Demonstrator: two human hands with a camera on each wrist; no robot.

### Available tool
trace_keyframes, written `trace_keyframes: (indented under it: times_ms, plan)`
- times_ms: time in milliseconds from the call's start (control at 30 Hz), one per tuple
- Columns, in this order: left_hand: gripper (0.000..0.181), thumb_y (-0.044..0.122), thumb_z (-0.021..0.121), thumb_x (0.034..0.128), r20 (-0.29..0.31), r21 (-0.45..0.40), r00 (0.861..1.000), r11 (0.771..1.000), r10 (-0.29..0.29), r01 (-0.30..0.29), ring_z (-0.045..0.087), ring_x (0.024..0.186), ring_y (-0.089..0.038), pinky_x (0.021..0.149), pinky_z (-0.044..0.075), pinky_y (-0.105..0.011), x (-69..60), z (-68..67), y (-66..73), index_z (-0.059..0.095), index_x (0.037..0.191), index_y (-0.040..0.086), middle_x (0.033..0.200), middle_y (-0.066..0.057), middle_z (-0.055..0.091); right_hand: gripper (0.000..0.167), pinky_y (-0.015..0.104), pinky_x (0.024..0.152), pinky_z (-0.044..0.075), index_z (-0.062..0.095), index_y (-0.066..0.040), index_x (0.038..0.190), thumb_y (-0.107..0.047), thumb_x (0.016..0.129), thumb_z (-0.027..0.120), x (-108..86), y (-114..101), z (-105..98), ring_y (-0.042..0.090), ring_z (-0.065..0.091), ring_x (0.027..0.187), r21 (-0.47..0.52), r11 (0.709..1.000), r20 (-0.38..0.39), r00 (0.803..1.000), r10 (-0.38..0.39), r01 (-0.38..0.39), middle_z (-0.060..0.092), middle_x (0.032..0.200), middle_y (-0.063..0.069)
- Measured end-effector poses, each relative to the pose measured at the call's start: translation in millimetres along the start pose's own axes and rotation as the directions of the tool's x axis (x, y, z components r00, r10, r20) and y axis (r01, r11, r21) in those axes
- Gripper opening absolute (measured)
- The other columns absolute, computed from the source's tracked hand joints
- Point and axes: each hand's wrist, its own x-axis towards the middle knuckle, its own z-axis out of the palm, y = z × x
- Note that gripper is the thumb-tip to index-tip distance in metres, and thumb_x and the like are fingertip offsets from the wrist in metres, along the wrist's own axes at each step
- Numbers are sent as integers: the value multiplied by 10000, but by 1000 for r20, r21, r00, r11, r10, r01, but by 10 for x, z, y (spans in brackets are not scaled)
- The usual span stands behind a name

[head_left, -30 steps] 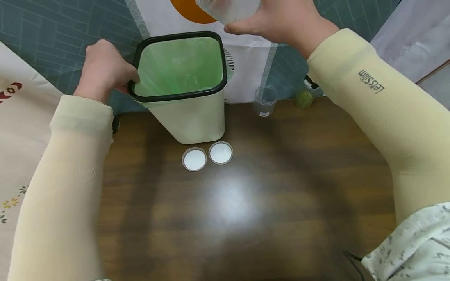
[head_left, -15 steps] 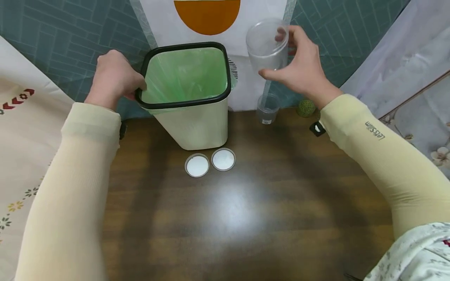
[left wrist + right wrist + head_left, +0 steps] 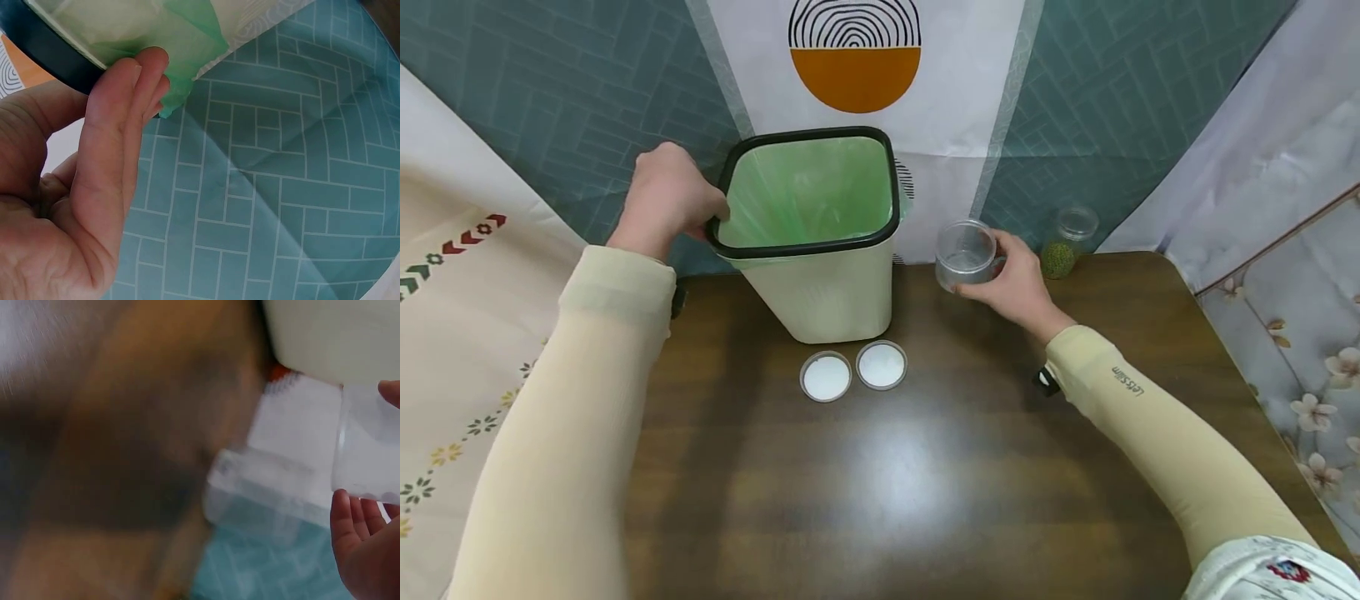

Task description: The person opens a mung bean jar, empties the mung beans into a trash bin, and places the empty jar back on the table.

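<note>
In the head view my left hand [image 3: 670, 196] grips the black rim [image 3: 808, 250] of a cream waste bin [image 3: 831, 296] lined with a green bag [image 3: 812, 192]. The left wrist view shows the fingers [image 3: 112, 125] against the rim and the hanging edge of the bag [image 3: 194, 44]. My right hand [image 3: 1018, 279] holds a clear plastic jar [image 3: 964, 252], right of the bin; nothing shows inside it. In the right wrist view a second clear jar [image 3: 262, 494] stands apart from the held jar [image 3: 369, 444]; from the head it is largely hidden behind the held one.
Two round lids with white insides, a left lid [image 3: 826, 377] and a right lid [image 3: 882, 365], lie on the wooden table [image 3: 887, 492] in front of the bin. A clear jar of small green grains [image 3: 1063, 250] stands at the back right, near the patterned backdrop [image 3: 1120, 125].
My right hand has brought the clear jar from high beside the bin down and right, toward the table. My left hand has stayed on the bin rim. The head view has tilted up.
</note>
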Motion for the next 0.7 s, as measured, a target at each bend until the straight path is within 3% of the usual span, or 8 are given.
trace_keyframes:
  times_ms: [200,400,533,700]
  plan:
    - [130,137,617,739,-18,-7,1000,1000,12,-13,681,534,-211,568,468,-305,-30,9,-2,584,690,21,503,-55,636,873,319,718,503,502,-111,1284,-413,555,876,-74,94,348,186,548,921,-1,999,40,998,52,-52,577,1145,47]
    - [126,121,618,735,-32,-16,999,1000,16,-16,677,523,-221,498,467,-290,-41,62,-26,561,675,26,540,-96,641,839,397,834,502,503,-60,1266,-339,572,882,-101,167,641,229,575,1009,-10,996,52,995,84,-83,606,1144,87]
    - [141,125,623,733,-47,-10,999,1000,20,-21,677,525,-231,499,465,-289,-43,76,-25,575,733,-7,553,-109,648,849,431,917,476,493,-23,1266,-320,572,881,-66,188,773,282,577,1065,-35,994,48,993,108,-106,610,1157,135]
    - [128,113,620,725,-66,-18,998,1000,16,-17,675,524,-239,484,471,-299,-53,41,-5,583,724,-9,543,-109,647,865,438,930,465,493,-13,1278,-327,571,880,40,177,864,308,574,1091,-41,990,32,990,140,-139,611,1171,156]
